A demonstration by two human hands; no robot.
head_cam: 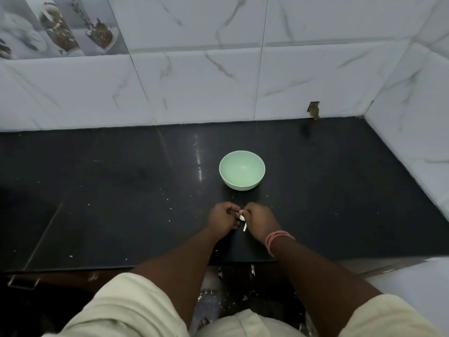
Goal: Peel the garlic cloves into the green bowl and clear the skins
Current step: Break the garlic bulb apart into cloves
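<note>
Down at the near part of the black countertop [121,190], the left hand [222,220] and right hand [261,221] are brought close together, fingers curled, both pinching a small garlic clove [242,217] between them; a white strip of garlic skin [245,226] hangs from it between the hands. Just beyond the hands, apart from them, stands the green bowl [242,170], upright, nothing visible inside it. Bare dark counter lies open to the left of the hands and, more narrowly, to their right, up to the marble-patterned tiled wall [413,142] that closes that side. Behind the bowl the counter runs on to the back wall. The counter's front edge lies just under the forearms. A pink bangle [277,240] circles the right wrist. Tiny white flecks dot the counter around the hands.
</note>
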